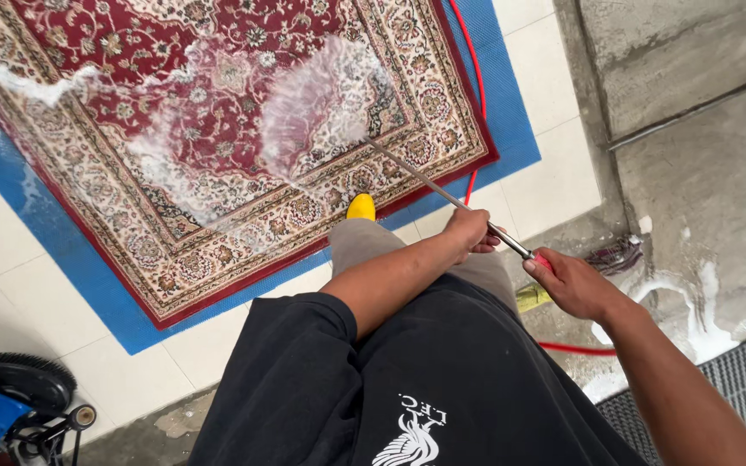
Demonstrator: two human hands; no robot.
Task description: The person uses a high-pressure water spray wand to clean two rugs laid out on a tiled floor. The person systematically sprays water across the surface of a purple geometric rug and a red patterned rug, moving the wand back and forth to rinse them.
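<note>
Left hand: the left hand [468, 229] is clenched round the middle of the spray lance [442, 192], just past the bent knee.
Right hand: the right hand [573, 283] grips the red handle end of the lance, at about 4 o'clock from the left hand.
Lance: a thin metal rod, it runs from the hands toward 10 o'clock and ends over the near part of the rug.
Spray: a white fan of water [308, 112] bursts from the tip and spreads toward 11 o'clock across the pattern; foam streaks lie further left.
Rug: the red patterned rug [174, 129] lies flat on a blue mat [71, 259], which lies on the pale tiled floor [554, 78].
Hose: a red hose [477, 95] runs along the rug's right edge, at 12 o'clock from the hands, and shows again below the right wrist.
Boot: a yellow boot [361, 207] toe stands at the rug's near border.
Machine: a blue scrubbing machine [10, 406] with a black brush sits at 8 o'clock.
Risk: the wet, soapy floor near the drain grate [736, 380] looks slippery, so a shift of weight could cost footing; the hose by the feet could snag a boot; holding the jet too close in one spot may lift or mat the pile.
</note>
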